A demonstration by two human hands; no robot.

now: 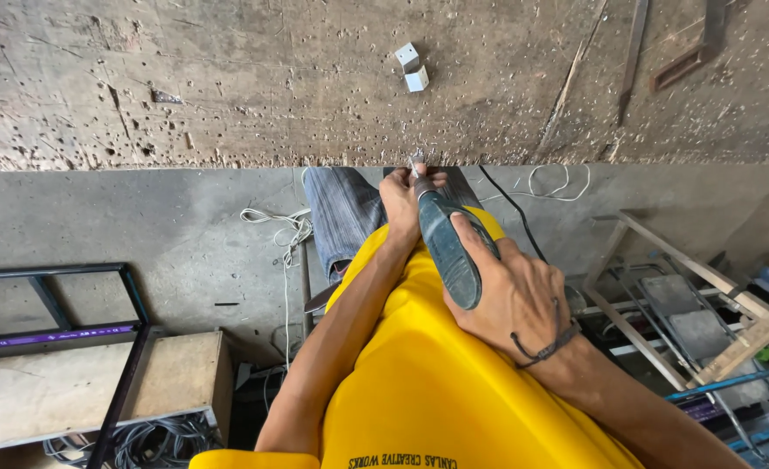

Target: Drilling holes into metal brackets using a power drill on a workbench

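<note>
Right hand point(510, 295) fingers wrapped around power tool point(447, 247); left hand point(402, 201) fingers pinching small part, possibly bracket, at pitted surface point(228, 87) edge.

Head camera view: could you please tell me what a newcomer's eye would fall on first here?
First, the bright yellow shirt filling the lower centre. Above it, the right hand grips a dark handheld power tool whose tip points at the edge of the scarred, pitted wooden workbench, with the left hand at the tip. Two small white blocks lie together on the bench, top centre.
</note>
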